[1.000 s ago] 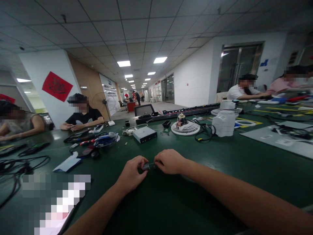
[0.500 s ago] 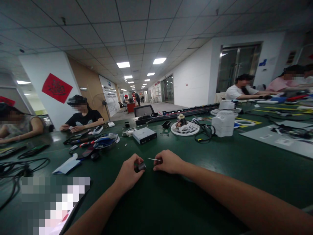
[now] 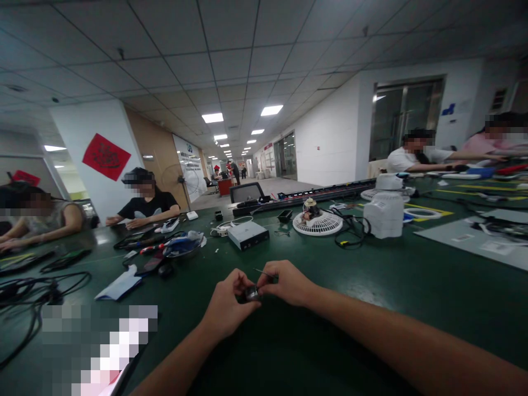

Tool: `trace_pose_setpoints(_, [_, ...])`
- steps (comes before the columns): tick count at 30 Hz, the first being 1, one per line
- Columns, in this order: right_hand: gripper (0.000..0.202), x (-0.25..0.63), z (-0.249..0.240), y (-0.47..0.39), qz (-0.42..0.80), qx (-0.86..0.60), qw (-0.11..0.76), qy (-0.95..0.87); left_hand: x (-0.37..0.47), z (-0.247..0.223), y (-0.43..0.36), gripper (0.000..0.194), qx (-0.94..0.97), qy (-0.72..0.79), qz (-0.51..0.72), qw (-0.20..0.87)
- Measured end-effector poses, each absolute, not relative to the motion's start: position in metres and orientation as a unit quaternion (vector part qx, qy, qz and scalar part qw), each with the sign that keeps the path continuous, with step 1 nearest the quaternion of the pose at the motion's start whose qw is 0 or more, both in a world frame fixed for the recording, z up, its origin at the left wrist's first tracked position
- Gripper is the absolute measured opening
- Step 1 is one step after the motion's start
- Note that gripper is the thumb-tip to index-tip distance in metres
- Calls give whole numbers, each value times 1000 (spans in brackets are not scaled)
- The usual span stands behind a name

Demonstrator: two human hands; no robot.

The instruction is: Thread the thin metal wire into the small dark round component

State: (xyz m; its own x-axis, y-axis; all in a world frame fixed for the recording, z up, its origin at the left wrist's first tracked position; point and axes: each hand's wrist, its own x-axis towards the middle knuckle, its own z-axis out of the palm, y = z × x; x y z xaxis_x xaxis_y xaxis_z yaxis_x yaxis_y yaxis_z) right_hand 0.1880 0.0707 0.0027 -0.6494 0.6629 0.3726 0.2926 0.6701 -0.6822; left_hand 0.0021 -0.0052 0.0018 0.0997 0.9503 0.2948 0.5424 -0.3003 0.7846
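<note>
Between the thumb and fingers of my left hand (image 3: 231,300) is a small dark metallic part (image 3: 252,293). My right hand (image 3: 284,281) pinches a thin metal rod (image 3: 263,273), whose free end points up and to the left. The fingertips of my right hand are at the right side of the small part, touching or nearly touching it. Both hands are just above the green table (image 3: 330,330). Beyond them lies a grey and black box-shaped device (image 3: 248,235).
A white fan grille with a motor (image 3: 317,220), black cables (image 3: 353,231) and a white plastic housing (image 3: 383,214) stand behind to the right. Tools in a blue bag (image 3: 183,245) and a folded cloth (image 3: 119,283) lie left. People sit around the table.
My hands have come together, the right hand's fingertips now at the small part. The rod tilts more downward toward my right hand. The whole view has shifted slightly.
</note>
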Motion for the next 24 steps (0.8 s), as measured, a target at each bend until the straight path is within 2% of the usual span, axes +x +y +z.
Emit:
trace_pose_setpoints(4, [11, 190, -1, 78, 295, -294, 308, -855, 2, 1, -7, 30, 715, 521, 389, 259])
trace_pose_setpoints(8, [26, 193, -3, 81, 328, -320, 272, -846, 2, 2, -10, 29, 731, 506, 370, 268])
trace_pose_setpoints(13, [28, 194, 1, 77, 408, -270, 258, -833, 5, 8, -14, 28, 758, 495, 350, 241])
trace_pose_setpoints(24, [29, 188, -4, 74, 336, -304, 286, -844, 2, 4, -6, 19, 730, 556, 361, 165])
